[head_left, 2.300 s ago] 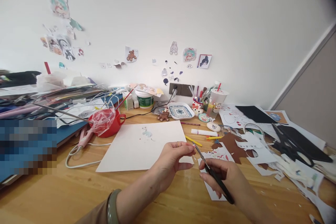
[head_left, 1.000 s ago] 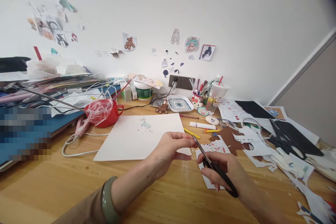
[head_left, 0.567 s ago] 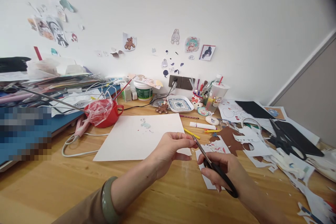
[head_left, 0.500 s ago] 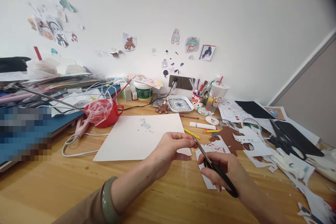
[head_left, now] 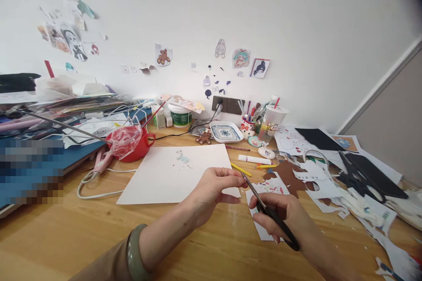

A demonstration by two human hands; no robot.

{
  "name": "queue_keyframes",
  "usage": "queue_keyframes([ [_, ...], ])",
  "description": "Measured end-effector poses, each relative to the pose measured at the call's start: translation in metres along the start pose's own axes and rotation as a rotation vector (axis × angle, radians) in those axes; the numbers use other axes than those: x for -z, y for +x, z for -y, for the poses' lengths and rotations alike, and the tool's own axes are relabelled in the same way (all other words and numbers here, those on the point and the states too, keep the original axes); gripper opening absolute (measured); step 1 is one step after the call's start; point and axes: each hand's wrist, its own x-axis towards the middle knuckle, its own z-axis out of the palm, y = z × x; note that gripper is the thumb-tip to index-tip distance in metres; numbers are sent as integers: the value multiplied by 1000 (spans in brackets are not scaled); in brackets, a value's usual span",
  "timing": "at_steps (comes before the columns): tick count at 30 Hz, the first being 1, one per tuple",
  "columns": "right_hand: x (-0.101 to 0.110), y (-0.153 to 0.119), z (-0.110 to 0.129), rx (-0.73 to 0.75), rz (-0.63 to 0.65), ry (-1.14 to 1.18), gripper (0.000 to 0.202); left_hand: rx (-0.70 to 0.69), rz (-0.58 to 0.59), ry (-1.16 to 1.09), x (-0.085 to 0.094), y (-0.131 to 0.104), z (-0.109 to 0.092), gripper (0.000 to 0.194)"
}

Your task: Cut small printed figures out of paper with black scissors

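Note:
My right hand (head_left: pixel 280 215) grips a pair of black-handled scissors (head_left: pixel 273 217), their blades pointing up and left. At the blade tips, the thumb and fingers of my left hand (head_left: pixel 220 186) are pinched together on something too small to make out. Beneath the scissors lies a printed paper sheet (head_left: pixel 262 228) with coloured shapes. Left of my hands a large white sheet (head_left: pixel 154 184) rests on the desk, with small pale-blue cut pieces (head_left: pixel 182 158) on it.
A red mug (head_left: pixel 133 151) stands at the left by a white cord. Behind are a patterned tray (head_left: pixel 226 131), a pen holder (head_left: pixel 247 127) and a plastic drink cup (head_left: pixel 272 123). Brown scraps (head_left: pixel 285 175), larger black scissors (head_left: pixel 358 178) and paper offcuts crowd the right.
My hands stay nearly in the same place, with the scissor tips still at my left fingertips. The whole view has shifted slightly downward.

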Motion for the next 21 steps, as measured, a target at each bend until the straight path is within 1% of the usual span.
queue_keyframes([
  [9,0,1,-2,9,0,23,11,-9,-8,-6,3,1,0,12],
  [15,-1,2,-3,1,-24,44,11,19,17,-26,1,1,3,14],
  [21,-2,3,-2,-9,-21,50,10,23,2,-34,0,2,4,14],
])
